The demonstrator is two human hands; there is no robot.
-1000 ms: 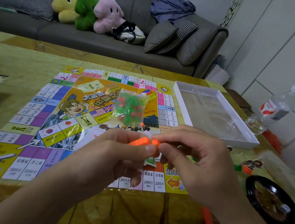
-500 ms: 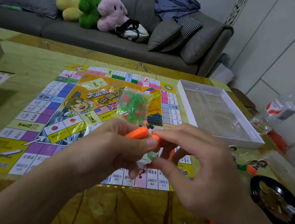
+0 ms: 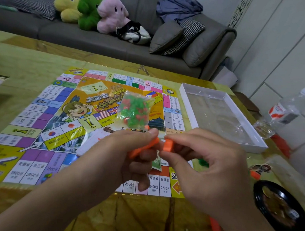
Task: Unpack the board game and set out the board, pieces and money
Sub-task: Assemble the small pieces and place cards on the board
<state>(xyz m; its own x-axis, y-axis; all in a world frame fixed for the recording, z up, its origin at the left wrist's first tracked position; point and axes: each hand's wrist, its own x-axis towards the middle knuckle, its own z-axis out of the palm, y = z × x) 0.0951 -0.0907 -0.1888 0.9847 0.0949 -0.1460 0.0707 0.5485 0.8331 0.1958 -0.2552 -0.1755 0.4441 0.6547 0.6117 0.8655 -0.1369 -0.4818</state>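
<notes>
The colourful game board [image 3: 44, 117] lies unfolded on the table. On its middle rests a clear bag of green and red pieces [image 3: 134, 112]. Above the board's near edge, my left hand [image 3: 119, 160] grips a long orange plastic piece [image 3: 142, 148]. My right hand [image 3: 204, 165] pinches a small orange block [image 3: 168, 145] just beside that piece's tip. A card or banknote [image 3: 157, 164] shows under my fingers, mostly hidden. A cardboard figure on an orange stand [image 3: 258, 170] lies to the right.
The white box tray [image 3: 253, 139] sits right of the board, with a clear bottle [image 3: 287, 111] beyond it. A black round dish [image 3: 279, 209] is at the near right. An orange piece [image 3: 215, 226] lies by my right wrist. A grey sofa with plush toys [image 3: 90, 10] stands behind.
My right hand has drawn slightly apart from the left, so the small orange block now shows separate from the long piece. The view has shifted a little.
</notes>
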